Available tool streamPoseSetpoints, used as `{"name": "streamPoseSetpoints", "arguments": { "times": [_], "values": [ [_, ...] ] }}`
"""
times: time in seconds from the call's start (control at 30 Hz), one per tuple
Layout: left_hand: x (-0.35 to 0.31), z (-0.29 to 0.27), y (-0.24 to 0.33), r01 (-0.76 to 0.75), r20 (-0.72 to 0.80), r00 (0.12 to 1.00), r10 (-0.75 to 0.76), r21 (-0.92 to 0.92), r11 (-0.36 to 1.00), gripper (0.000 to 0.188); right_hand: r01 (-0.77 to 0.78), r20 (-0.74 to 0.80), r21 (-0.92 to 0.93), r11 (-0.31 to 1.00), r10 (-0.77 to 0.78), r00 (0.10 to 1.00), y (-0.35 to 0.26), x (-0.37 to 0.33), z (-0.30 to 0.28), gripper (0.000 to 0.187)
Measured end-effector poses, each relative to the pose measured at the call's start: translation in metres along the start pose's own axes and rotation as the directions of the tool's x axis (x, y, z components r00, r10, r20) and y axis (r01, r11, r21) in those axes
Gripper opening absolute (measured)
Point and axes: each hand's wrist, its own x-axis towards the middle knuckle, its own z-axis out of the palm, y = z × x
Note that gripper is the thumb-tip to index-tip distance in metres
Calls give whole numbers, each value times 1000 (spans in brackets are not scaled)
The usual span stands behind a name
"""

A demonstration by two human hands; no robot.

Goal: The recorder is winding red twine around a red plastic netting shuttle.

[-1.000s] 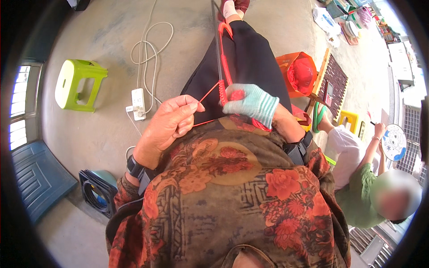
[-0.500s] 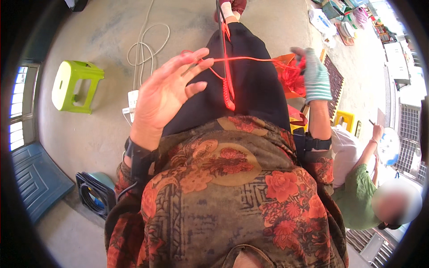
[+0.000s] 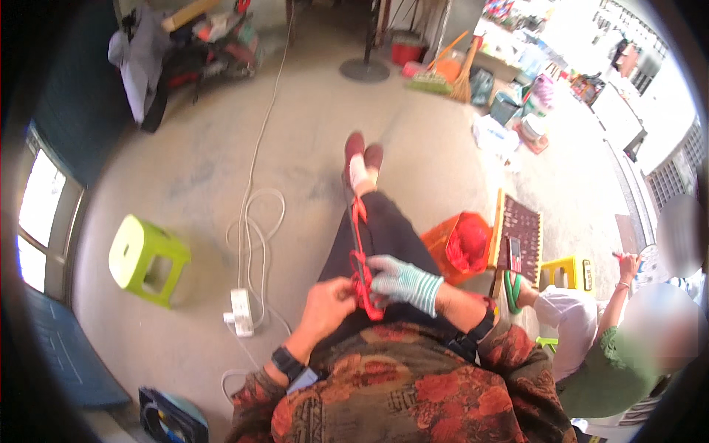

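Note:
Over my lap hangs a braided red cord (image 3: pixel 375 313), knotted along a thin dark strand that runs up from near my feet. Bare and curled, my left hand (image 3: pixel 326 306) pinches the red cord from its left side. From the right, my right hand (image 3: pixel 408 283), in a white and green striped glove, closes its fingers on the same knotted part. The two hands almost meet there, and their fingertips partly hide the knots. To the right of my legs, an orange-red bag (image 3: pixel 436 247) holds a bundle of red cord (image 3: pixel 468 240).
A lime stool (image 3: pixel 144 255) and a white power strip (image 3: pixel 241 310) with coiled cable are on the left. At right are a slatted wooden rack (image 3: pixel 521 229), a yellow stool (image 3: pixel 559 272) and a seated person in green (image 3: pixel 598 369). Brooms (image 3: pixel 464 81) and a stand base (image 3: pixel 365 70) lie ahead.
My hands, apart before with a red strand stretched between them, have come together at the knotted cord. My right hand has left the bag. The view has tilted up, showing more floor ahead.

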Motion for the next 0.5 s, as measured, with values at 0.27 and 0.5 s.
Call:
{"name": "streamPoseSetpoints", "arguments": {
  "times": [0.27, 0.5],
  "values": [
    [-11, -25, 7, 84, -1, 996, -86, -178, 980, 18, 140, -223, -402, 905, -246, 943, -14, -29, 0, 64],
    [-46, -91, 64, -44, -76, 996, -56, -897, 440, 23, 330, 38, -910, 249, -744, 667, -71, -28, 19, 69]
  ]
}}
